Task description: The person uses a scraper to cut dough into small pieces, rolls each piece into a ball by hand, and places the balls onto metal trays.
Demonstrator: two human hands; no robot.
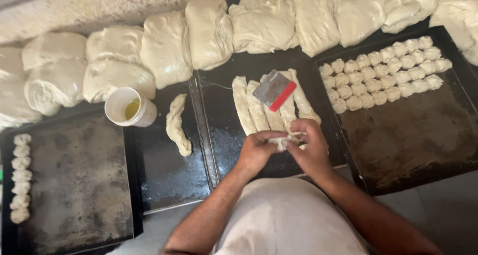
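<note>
My left hand [257, 148] and my right hand [307, 144] meet over the dark oiled worktop, both pinched on a small piece of dough [282, 142] at the near end of several long dough strips [249, 107]. A metal dough scraper [274, 89] with a red edge lies across the strips. A single dough strip [177, 126] lies apart to the left.
A dark tray [413, 140] at right holds rows of small dough balls [383, 71]. Another tray [74, 185] at left has a column of dough balls [20, 178]. A white cup of oil [130, 107] stands near large folded dough slabs [209, 33] along the back.
</note>
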